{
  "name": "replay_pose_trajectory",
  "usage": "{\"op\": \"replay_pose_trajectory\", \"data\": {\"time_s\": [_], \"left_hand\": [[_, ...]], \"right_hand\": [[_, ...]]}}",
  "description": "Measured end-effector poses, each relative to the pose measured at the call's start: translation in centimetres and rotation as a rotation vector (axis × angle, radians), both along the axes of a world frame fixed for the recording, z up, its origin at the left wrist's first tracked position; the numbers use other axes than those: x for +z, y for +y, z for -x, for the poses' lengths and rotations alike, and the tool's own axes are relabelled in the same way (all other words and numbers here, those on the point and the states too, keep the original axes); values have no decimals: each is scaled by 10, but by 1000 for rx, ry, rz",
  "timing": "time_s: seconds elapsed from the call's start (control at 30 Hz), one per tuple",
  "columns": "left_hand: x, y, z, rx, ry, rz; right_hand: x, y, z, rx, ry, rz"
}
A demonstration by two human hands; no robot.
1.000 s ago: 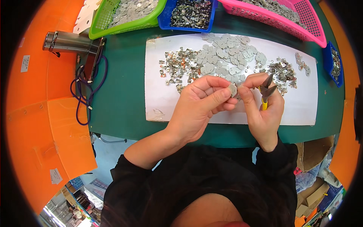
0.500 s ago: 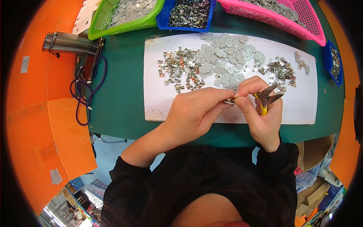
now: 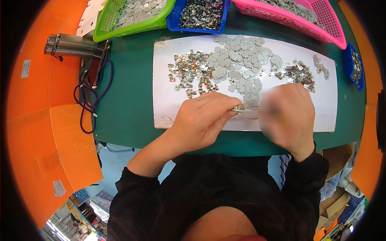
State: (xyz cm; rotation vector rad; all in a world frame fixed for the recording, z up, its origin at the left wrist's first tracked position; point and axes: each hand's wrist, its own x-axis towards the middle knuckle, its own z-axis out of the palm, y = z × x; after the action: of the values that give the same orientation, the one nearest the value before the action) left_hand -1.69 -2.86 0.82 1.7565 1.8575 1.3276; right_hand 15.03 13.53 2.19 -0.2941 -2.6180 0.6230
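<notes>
My left hand (image 3: 201, 120) is closed over the white board, pinching a small grey disc with a metal clip on it (image 3: 239, 108) between thumb and forefinger. My right hand (image 3: 295, 116) is just right of it, curled round yellow-handled pliers (image 3: 281, 118). A blur covers most of the pliers, and their jaws cannot be made out clearly. Beyond my hands lies a pile of flat grey discs (image 3: 241, 56). Shiny metal clips with some copper-coloured bits (image 3: 193, 70) are heaped to its left, and small dark metal pieces (image 3: 299, 74) to its right.
The white board (image 3: 165, 96) lies on a green table (image 3: 124, 96). Along the far edge stand a green basket (image 3: 136, 29), a blue tray (image 3: 197, 31) and a pink basket (image 3: 331, 32). A smaller blue tray (image 3: 358, 84) is at right. A steel flask (image 3: 72, 46) and purple cord (image 3: 110, 84) lie left.
My right hand has moved right, away from my left fingertips, and turned over with the pliers. The left hand has shifted slightly left, still pinching the disc and clip.
</notes>
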Motion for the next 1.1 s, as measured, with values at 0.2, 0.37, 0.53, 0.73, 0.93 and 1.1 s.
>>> {"op": "replay_pose_trajectory", "data": {"time_s": [0.2, 0.37, 0.53, 0.73, 0.93, 1.1], "left_hand": [[-4, -1, -4, 82, -79, 25], [-7, -2, -7, 112, -21, -7], [-10, -2, -8, 161, -121, -2], [-14, 0, -10, 146, -97, -109], [-7, 0, -3, 44, -130, -15], [-8, 1, -9, 75, -157, -3]], "right_hand": [[9, -2, 2, -29, -94, -102], [5, -4, 3, -23, -119, -76], [7, -6, 4, -22, -117, -10], [6, -7, 6, -4, -98, -87], [3, -8, 3, 8, -122, -52], [-4, -12, 3, -21, -114, -76]]}}
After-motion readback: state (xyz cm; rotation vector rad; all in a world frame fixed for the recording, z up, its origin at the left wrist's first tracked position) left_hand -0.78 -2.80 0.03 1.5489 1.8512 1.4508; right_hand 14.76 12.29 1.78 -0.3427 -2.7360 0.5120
